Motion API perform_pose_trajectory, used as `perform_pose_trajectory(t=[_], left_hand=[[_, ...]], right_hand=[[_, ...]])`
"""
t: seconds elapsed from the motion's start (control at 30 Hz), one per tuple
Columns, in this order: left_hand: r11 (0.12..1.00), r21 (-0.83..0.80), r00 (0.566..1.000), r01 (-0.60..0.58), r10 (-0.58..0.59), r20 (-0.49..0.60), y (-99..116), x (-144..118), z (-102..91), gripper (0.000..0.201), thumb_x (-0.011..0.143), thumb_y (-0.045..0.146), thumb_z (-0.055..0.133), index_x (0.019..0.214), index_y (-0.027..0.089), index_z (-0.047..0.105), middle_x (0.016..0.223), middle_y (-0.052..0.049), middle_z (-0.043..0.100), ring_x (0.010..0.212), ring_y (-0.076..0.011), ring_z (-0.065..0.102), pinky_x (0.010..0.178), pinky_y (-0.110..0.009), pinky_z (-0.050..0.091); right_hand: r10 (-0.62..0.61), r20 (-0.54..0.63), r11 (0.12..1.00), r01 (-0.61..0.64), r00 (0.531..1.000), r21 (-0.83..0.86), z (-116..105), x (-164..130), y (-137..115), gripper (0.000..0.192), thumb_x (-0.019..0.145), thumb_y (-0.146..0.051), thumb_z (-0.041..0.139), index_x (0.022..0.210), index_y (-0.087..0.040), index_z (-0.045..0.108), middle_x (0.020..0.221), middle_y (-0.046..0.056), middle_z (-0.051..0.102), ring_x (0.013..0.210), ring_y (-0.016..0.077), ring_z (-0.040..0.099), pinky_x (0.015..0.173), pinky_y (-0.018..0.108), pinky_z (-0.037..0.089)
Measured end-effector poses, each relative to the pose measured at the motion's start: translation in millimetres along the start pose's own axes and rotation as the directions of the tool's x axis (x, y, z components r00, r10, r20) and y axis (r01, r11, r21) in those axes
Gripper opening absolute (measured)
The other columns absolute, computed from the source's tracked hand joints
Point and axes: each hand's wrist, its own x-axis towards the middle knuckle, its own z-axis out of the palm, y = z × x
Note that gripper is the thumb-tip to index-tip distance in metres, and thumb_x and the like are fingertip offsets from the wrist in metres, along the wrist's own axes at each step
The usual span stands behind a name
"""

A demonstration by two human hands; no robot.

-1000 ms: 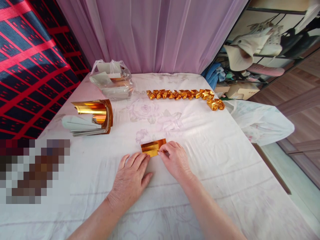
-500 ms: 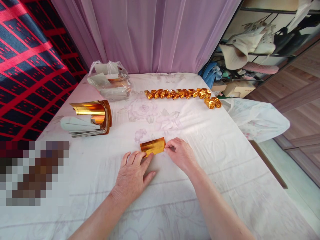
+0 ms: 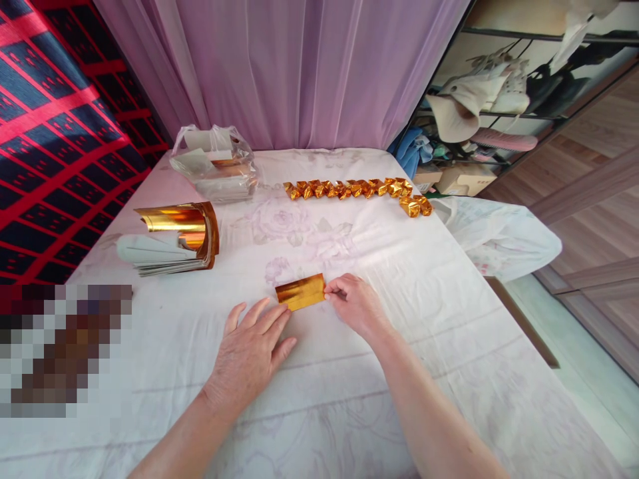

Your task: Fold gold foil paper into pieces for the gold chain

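A folded strip of gold foil paper lies on the white floral tablecloth in front of me. My right hand pinches the strip's right end with thumb and fingertips. My left hand rests flat on the cloth just below and left of the strip, fingers spread, fingertips close to its lower left corner. A row of folded gold paper pieces stretches across the far middle of the table.
A curled stack of gold sheets sits at the left. A clear plastic bag with more paper stands behind it. A white plastic bag hangs over the table's right edge. Purple curtain behind, cluttered shelf at far right.
My right hand slid from on top of the strip to its right end and now pinches it. My left hand drew back slightly, off the strip's lower edge.
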Motion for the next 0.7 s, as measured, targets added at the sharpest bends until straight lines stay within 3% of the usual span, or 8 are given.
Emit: perform_pose_trajectory(t=[0.27, 0.47, 0.7], left_hand=[[1.000, 0.015, 0.997, -0.026, 0.027, -0.078, -8.8, -2.9, 1.1, 0.032, 0.101, 0.035, 0.044, 0.115, 0.021, 0.069, 0.117, -0.004, 0.074, 0.115, -0.0312, 0.061, 0.100, -0.052, 0.031], [0.997, -0.062, 0.990, 0.043, -0.051, -0.129, -15.5, -1.5, 4.4, 0.029, 0.100, 0.033, 0.044, 0.114, 0.019, 0.065, 0.118, -0.006, 0.073, 0.109, -0.0262, 0.064, 0.097, -0.046, 0.037], [0.992, -0.088, 0.986, 0.086, -0.098, -0.137, -18.3, 0.2, 6.5, 0.029, 0.098, 0.034, 0.047, 0.117, 0.018, 0.063, 0.118, -0.008, 0.072, 0.108, -0.0265, 0.064, 0.096, -0.045, 0.040]], right_hand=[[-0.006, 0.002, 1.000, 0.006, 1.000, 0.006, 0.0, 0.3, 0.2, 0.012, 0.079, -0.015, 0.066, 0.080, -0.025, 0.073, 0.085, 0.000, 0.069, 0.080, 0.0157, 0.060, 0.074, 0.029, 0.044], [-0.021, 0.017, 1.000, 0.020, 1.000, 0.011, -2.2, 0.4, 0.8, 0.014, 0.079, -0.016, 0.065, 0.087, -0.025, 0.072, 0.087, 0.001, 0.068, 0.082, 0.0160, 0.060, 0.077, 0.030, 0.045], [-0.044, 0.070, 0.992, 0.035, 0.997, 0.123, -11.9, 1.5, 5.0, 0.021, 0.074, -0.017, 0.064, 0.092, -0.025, 0.069, 0.088, 0.000, 0.069, 0.077, 0.0148, 0.060, 0.074, 0.029, 0.046]])
